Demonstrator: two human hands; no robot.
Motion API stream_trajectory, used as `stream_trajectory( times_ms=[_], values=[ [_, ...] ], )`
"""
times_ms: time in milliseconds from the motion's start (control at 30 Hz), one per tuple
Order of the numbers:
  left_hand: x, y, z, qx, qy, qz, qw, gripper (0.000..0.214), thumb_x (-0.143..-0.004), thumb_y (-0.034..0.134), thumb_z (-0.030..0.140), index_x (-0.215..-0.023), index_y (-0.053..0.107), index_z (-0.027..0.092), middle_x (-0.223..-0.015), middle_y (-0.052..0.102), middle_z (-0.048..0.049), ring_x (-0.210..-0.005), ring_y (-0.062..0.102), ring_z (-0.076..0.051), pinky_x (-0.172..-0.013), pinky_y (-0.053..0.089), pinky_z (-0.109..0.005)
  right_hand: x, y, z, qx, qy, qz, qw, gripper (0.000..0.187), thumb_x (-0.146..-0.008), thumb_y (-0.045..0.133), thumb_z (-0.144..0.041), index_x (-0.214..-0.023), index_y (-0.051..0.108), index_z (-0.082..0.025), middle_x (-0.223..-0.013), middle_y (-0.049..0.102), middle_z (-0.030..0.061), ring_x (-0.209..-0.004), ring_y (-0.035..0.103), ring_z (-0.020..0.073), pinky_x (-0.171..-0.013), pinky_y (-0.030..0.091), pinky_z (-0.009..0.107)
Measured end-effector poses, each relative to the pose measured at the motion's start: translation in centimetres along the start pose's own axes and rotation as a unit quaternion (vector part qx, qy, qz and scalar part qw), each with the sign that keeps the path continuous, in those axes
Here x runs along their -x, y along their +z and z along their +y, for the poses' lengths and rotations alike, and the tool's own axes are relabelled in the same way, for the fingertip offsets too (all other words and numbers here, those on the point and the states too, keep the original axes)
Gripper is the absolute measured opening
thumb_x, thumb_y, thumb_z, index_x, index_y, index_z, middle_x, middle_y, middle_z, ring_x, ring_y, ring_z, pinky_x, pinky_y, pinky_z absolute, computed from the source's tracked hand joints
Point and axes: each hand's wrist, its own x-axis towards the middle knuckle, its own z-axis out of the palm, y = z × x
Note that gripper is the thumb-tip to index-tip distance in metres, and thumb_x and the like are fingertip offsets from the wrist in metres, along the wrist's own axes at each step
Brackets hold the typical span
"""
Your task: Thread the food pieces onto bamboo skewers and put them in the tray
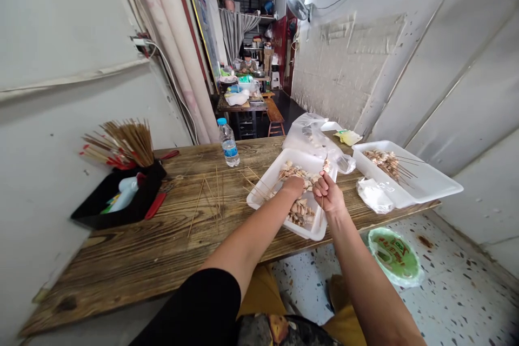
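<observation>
My left hand (pixel 292 186) reaches into a white tray (pixel 263 188) of pale meat pieces (pixel 300 210), fingers curled down among them; what they hold is hidden. Beside it my right hand (pixel 328 193) is closed on a thin bamboo skewer (pixel 323 194) held upright, with a piece of meat at its tip. Loose skewers (pixel 211 194) lie on the wooden table (pixel 133 254) to the left of the tray.
A second white tray (pixel 430 184) with finished skewers sits at the right. A water bottle (pixel 229 143), plastic bags (pixel 312 138) and a black box (pixel 117 200) with a bundle of skewers (pixel 125 143) stand on the table. A green-lined bin (pixel 394 257) is on the floor.
</observation>
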Motion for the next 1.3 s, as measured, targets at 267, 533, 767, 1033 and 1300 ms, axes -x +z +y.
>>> stream_trajectory(
  times_ms=[267,533,767,1033,1300],
  values=[
    [-0.1,0.4,0.1,0.04,0.014,0.007,0.999,0.035,-0.06,0.077,0.008,-0.045,0.049,0.022,-0.052,0.058,-0.0055,-0.09,0.068,-0.027,-0.099,0.043,-0.037,-0.1,0.2,0.6,0.039,-0.005,0.01,0.999,0.01,-0.088,0.054,-0.026,-0.082,0.051,-0.02,-0.038,0.027,-0.014,-0.032,0.017,0.0048,-0.034,0.019,0.016],
    [-1.1,-1.0,2.5,0.283,0.011,0.042,0.958,0.018,-0.071,0.073,0.009,-0.075,0.057,0.016,-0.062,0.061,0.0013,-0.057,0.061,-0.01,-0.071,0.052,-0.025,-0.2,0.9,2.1,0.216,0.034,0.033,0.975,0.015,-0.081,0.058,-0.032,-0.076,0.052,-0.02,-0.033,0.032,-0.0124,-0.028,0.018,0.0041,-0.031,0.014,0.017],
    [-1.6,-1.8,3.2,0.425,-0.018,0.048,0.904,0.012,-0.079,0.068,0.01,-0.074,0.058,0.012,-0.063,0.063,-0.0015,-0.058,0.061,-0.009,-0.073,0.052,-0.025,-0.2,0.8,2.7,0.295,0.073,0.0,0.953,0.015,-0.082,0.055,-0.033,-0.075,0.054,-0.02,-0.032,0.032,-0.0116,-0.027,0.016,0.0041,-0.032,0.01,0.018],
    [-1.6,-1.7,3.0,0.415,-0.003,0.047,0.909,0.015,-0.079,0.07,0.011,-0.079,0.055,0.014,-0.065,0.065,-0.0016,-0.06,0.065,-0.011,-0.07,0.053,-0.025,-0.3,0.6,2.8,0.326,0.064,0.001,0.943,0.015,-0.081,0.055,-0.034,-0.077,0.055,-0.019,-0.033,0.033,-0.0114,-0.029,0.017,0.0045,-0.034,0.012,0.019],
    [-1.4,-1.4,3.2,0.408,0.023,0.026,0.912,0.009,-0.073,0.073,0.004,-0.078,0.066,0.01,-0.075,0.069,-0.004,-0.069,0.066,-0.009,-0.081,0.052,-0.024,-0.3,0.8,2.9,0.332,0.059,0.018,0.941,0.013,-0.082,0.05,-0.029,-0.075,0.054,-0.019,-0.032,0.032,-0.0111,-0.029,0.015,0.0051,-0.033,0.012,0.019]
  ],
)
